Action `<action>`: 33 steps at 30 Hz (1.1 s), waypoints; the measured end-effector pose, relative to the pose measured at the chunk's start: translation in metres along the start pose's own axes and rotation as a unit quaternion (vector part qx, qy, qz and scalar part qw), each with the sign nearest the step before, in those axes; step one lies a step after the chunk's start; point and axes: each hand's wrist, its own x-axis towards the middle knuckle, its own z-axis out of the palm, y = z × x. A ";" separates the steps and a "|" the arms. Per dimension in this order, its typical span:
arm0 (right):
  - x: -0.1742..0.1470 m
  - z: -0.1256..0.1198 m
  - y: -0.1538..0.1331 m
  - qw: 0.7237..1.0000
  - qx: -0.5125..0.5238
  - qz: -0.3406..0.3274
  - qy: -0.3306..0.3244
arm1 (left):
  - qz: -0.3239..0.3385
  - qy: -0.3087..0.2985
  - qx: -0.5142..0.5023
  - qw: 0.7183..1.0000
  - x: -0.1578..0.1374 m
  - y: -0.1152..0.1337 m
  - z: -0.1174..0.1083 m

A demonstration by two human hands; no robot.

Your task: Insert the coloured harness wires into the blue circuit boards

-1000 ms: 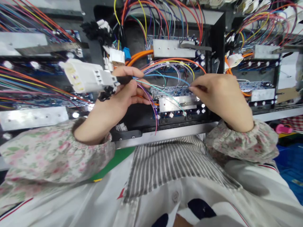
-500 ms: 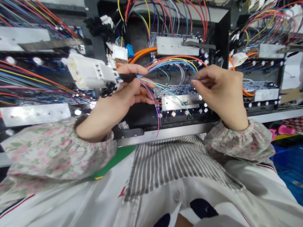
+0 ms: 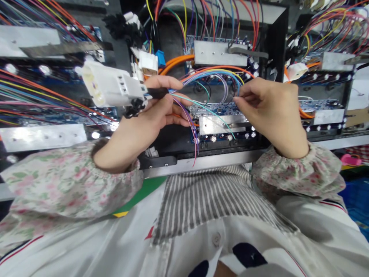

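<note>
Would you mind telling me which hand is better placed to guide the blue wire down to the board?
Probably the right hand: its fingertips pinch the blue wire just above the circuit board. The left hand is closed on the wire bundle behind the white connector, farther from the board.

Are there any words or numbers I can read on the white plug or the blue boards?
None can be read.
White plug, held in the left hand: no print shows.
Blue board by the right hand: markings too small and blurred.
</note>
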 end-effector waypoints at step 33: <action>0.007 0.017 -0.016 0.996 0.087 -0.014 0.032 | 0.052 -0.009 0.022 0.998 0.004 -0.011 -0.003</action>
